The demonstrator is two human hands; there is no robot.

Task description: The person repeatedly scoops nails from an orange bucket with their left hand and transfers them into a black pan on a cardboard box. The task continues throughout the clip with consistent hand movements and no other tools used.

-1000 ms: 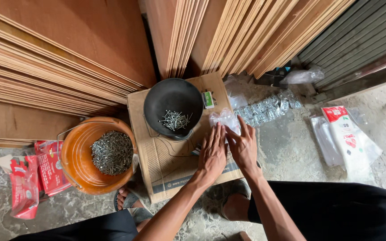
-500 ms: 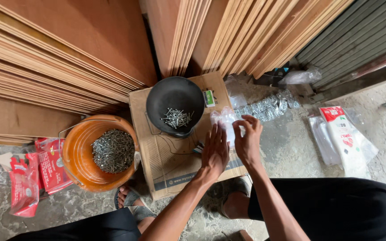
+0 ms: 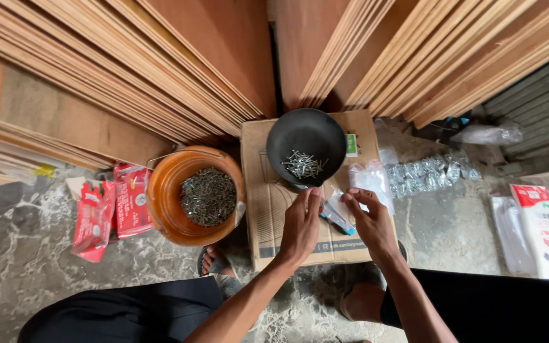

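Observation:
My left hand (image 3: 300,225) and my right hand (image 3: 370,222) hover over a cardboard box (image 3: 268,209), both pinching a small clear plastic bag (image 3: 338,213) between them. Just beyond the fingers sits a black bowl (image 3: 306,136) with a small heap of nails (image 3: 303,166) in it. More clear bags (image 3: 371,178) lie on the box to the right of the bowl. An orange bucket (image 3: 166,203) full of nails (image 3: 208,197) stands on the floor left of the box.
Stacks of plywood sheets (image 3: 160,70) lean behind the box. Red packets (image 3: 106,213) lie on the concrete floor at left. Filled clear packets (image 3: 430,173) and white-and-red bags (image 3: 538,228) lie at right. My sandalled foot (image 3: 214,263) rests beside the bucket.
Both hands have drawn slightly back toward me from the bowl's edge, and the small clear bag is now held between them. The view has shifted a little.

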